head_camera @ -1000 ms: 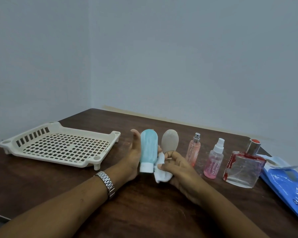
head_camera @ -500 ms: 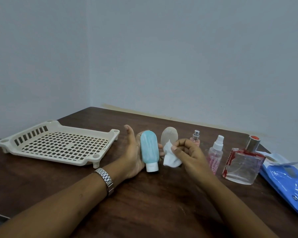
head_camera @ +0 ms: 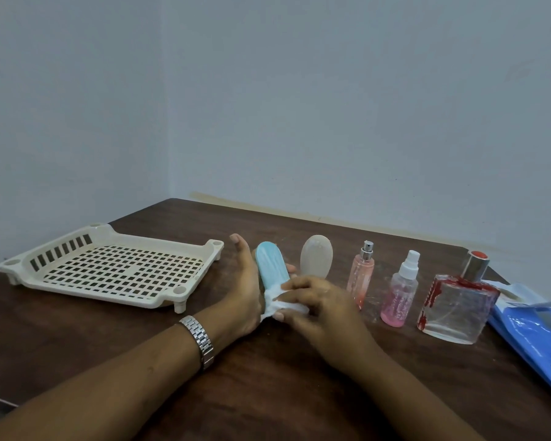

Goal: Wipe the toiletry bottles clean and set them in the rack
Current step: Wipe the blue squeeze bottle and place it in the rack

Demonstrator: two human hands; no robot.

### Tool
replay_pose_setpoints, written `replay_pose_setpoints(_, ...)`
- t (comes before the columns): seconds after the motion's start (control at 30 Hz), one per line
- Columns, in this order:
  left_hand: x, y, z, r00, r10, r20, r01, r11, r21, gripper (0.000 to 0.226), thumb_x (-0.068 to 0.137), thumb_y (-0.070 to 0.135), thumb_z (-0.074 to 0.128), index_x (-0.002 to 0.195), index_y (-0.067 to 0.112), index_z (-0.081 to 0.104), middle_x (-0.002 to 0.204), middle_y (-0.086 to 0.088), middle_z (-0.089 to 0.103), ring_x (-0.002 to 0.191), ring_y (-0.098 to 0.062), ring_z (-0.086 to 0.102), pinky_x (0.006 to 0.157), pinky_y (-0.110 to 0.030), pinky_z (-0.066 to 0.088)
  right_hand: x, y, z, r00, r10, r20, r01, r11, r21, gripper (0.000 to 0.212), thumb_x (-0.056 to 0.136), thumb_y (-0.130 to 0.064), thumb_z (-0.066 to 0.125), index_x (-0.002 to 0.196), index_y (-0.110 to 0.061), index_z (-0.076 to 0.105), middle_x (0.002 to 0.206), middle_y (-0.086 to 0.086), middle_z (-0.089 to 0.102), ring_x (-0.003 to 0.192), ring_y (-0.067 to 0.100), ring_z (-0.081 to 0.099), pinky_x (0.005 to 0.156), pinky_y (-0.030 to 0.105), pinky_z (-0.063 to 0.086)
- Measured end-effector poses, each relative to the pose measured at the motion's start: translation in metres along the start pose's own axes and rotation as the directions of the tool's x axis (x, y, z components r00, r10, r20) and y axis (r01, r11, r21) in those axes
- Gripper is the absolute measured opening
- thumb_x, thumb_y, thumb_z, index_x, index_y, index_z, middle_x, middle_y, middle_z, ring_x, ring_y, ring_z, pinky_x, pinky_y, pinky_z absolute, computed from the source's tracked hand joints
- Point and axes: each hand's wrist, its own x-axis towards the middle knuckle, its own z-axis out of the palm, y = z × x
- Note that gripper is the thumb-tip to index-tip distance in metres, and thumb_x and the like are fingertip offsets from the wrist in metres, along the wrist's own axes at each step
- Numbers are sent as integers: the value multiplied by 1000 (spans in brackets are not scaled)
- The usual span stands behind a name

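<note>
The cream perforated plastic rack (head_camera: 77, 289) stands on the dark brown wooden surface (head_camera: 268, 393), well to the left of the light blue tube bottle (head_camera: 271, 270). The bottle is the reference item for all positions below.

The left hand (head_camera: 245, 291), with a metal link wristwatch (head_camera: 201, 340) on its wrist, holds the bottle from the left side. The thumb points up, and the fingertips show past the bottle's right edge. The bottle is tilted, with its rounded end up and its cap end down, above the surface and outside the rack.

A white wipe (head_camera: 280, 302) is wrapped around the lower end of the bottle. The right hand (head_camera: 318, 303) grips the wipe with curled fingers and presses it against that end.

The following items stand upright in a row on the surface to the right of the bottle:
- A beige oval bottle (head_camera: 316, 261), just beside it.
- A slim pink spray bottle with a silver nozzle (head_camera: 360, 278).
- A clear spray bottle with pink liquid and a white top (head_camera: 398, 296).
- A square glass perfume bottle with red streaks (head_camera: 458, 308).

A blue plastic packet (head_camera: 535, 329) lies flat, farthest right from the bottle.
</note>
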Motion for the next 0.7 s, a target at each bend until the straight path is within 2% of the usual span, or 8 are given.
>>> replay_pose_setpoints(0.1, -2, -1, -2, 997, -63, 50, 61, 997, 41, 97, 72, 87, 7, 80, 9, 64, 81, -17, 65, 72, -30, 62, 67, -36, 51, 1, -4, 9, 991, -130, 23, 132, 974, -183, 18, 81, -19, 64, 97, -22, 73, 106, -8, 64, 100, 5, 56, 87, 6, 34)
replay_pose_setpoints(0.17, -2, -2, -2, 995, -79, 63, 76, 996, 55, 99, 72, 88, 7, 82, 7, 64, 80, -17, 65, 71, -29, 62, 59, -32, 52, 3, -4, 11, 983, -185, 7, 179, 944, -276, 19, 79, -13, 61, 92, -20, 74, 100, -6, 65, 93, 11, 59, 85, 10, 35)
replay_pose_setpoints(0.23, -1, -3, -1, 994, -86, 64, 82, 995, 64, 101, 71, 88, 6, 84, 6, 64, 78, -16, 65, 67, -27, 62, 51, -28, 52, 3, -2, 11, 973, -230, -9, 216, 926, -309, 18, 79, -10, 60, 89, -17, 73, 94, -5, 65, 88, 14, 60, 83, 16, 40)
replay_pose_setpoints(0.27, -1, -3, -2, 994, -88, 66, 83, 994, 68, 101, 71, 88, 6, 84, 7, 64, 77, -15, 65, 66, -26, 62, 52, -27, 51, 2, -1, 11, 969, -248, -6, 233, 919, -319, 18, 79, -9, 60, 89, -16, 73, 93, -4, 64, 85, 15, 60, 80, 18, 43)
replay_pose_setpoints(0.37, -2, -4, -2, 993, -82, 86, 72, 991, 115, 99, 72, 87, 3, 85, 9, 63, 73, -11, 63, 58, -21, 61, 48, -23, 48, 2, -1, 13, 962, -265, 64, 270, 887, -375, 17, 79, -5, 63, 91, -12, 71, 92, -1, 62, 82, 19, 58, 68, 31, 54)
replay_pose_setpoints(0.43, -4, -3, -2, 988, -95, 120, 80, 988, 129, 101, 71, 87, 1, 89, 9, 62, 74, -11, 61, 54, -18, 60, 44, -20, 46, 3, -1, 15, 959, -261, 113, 284, 870, -404, 18, 79, -3, 66, 95, -11, 70, 94, 1, 62, 82, 20, 58, 66, 36, 55)
replay_pose_setpoints(0.57, -6, -3, -3, 979, -120, 166, 102, 988, 113, 112, 66, 92, 4, 124, 10, 54, 93, -15, 64, 74, -23, 66, 55, -24, 54, 5, -4, 15, 943, -310, 124, 333, 848, -413, 22, 79, -5, 68, 99, -11, 69, 101, 1, 64, 90, 18, 60, 76, 33, 55)
replay_pose_setpoints(0.7, -9, -2, -1, 975, -113, 193, 95, 990, 101, 114, 62, 93, 9, 137, 15, 45, 102, -18, 65, 85, -27, 67, 59, -26, 55, 4, -10, 15, 935, -350, 54, 345, 867, -359, 21, 85, -10, 53, 99, -9, 68, 103, 3, 67, 93, 14, 63, 88, 23, 49)
